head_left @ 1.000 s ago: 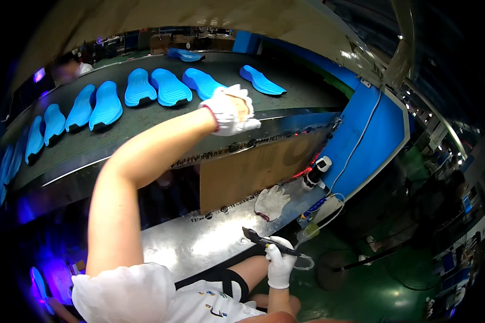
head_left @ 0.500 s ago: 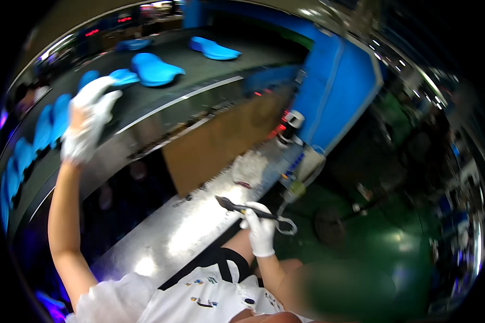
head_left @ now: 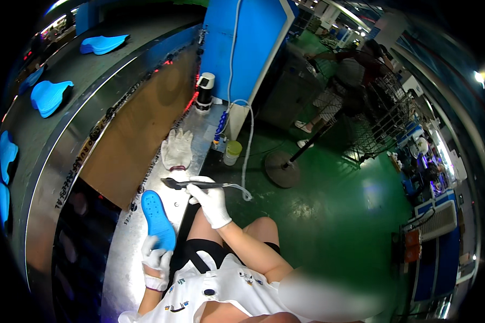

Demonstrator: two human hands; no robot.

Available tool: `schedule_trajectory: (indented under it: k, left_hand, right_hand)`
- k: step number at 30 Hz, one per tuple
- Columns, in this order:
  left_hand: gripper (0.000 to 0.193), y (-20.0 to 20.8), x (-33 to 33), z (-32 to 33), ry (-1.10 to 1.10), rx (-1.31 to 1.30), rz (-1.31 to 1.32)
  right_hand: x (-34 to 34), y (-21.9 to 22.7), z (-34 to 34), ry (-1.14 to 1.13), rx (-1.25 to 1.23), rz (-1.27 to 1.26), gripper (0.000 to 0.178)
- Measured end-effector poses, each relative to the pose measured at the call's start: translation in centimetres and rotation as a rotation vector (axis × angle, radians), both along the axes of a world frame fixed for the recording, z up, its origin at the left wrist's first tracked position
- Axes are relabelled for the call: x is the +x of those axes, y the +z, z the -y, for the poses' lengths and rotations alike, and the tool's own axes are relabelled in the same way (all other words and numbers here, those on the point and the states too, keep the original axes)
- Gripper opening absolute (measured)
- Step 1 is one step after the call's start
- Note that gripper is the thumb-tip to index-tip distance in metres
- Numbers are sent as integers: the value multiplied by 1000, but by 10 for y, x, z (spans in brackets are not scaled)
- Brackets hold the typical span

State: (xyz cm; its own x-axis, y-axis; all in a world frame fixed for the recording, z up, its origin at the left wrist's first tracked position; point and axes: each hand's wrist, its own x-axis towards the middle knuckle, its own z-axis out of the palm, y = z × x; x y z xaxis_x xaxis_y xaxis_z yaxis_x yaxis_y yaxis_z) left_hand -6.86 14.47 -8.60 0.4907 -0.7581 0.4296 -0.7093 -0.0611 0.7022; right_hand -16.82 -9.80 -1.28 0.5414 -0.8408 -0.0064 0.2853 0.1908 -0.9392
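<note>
Blue shoe sole (head_left: 159, 218) lies lengthwise over the silvery metal desk (head_left: 128, 258), on the person's side of the loose glove (head_left: 176, 149). Its rounded far end, marked with small dark dots, points up the desk toward the loose glove. The left hand (head_left: 157, 261), gloved in white, grasps the sole's near end, its fingers bent over that end; whether the sole is raised a little off the metal, I cannot tell.

The right hand (head_left: 214, 207), also gloved, is closed around a slim black tool (head_left: 173, 184). The tool's broad head sits just on the person's side of the loose glove, between it and the sole, well clear of the left hand. A pale tube (head_left: 245, 194) curls from the tool's back end, to the right of the loose glove.

Beyond the loose glove stands a black cylinder with a white top (head_left: 203, 91), and to the right of the glove is a small container with a yellow-green lid (head_left: 231, 152). A brown cardboard panel (head_left: 137, 121) leans just left of the glove. Farther left runs a dark conveyor belt (head_left: 73, 67) carrying several more blue soles (head_left: 49, 98). Well to the right of the glove, the round base of a fan (head_left: 282, 169) rests on the green floor (head_left: 318, 215).
</note>
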Motion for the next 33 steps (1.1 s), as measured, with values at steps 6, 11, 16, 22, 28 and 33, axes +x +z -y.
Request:
schedule_trajectory:
  k: [6, 11, 16, 22, 28, 33]
  left_hand:
    - [58, 24, 33, 20, 239, -452, -1549]
    - [77, 5, 63, 50, -754, -392, -1913]
    - [62, -25, 42, 73, 31, -491, -2261]
    - [89, 13, 16, 100, -563, -577, -2302]
    - [80, 35, -3, 95, -392, -674, -2123]
    - [87, 56, -13, 95, -262, -610, -2023]
  right_hand:
    - [2, -4, 0, 19, 7, 18, 16]
    - [10, -9, -8, 14, 84, 63, 12]
    - [11, 9, -18, -12, -357, -281, 17]
    - [-1, -11, -12, -18, -123, -266, 16]
    - [27, 26, -34, -64, -1045, -398, 13]
    - [1, 59, -45, 100, -890, -334, 13]
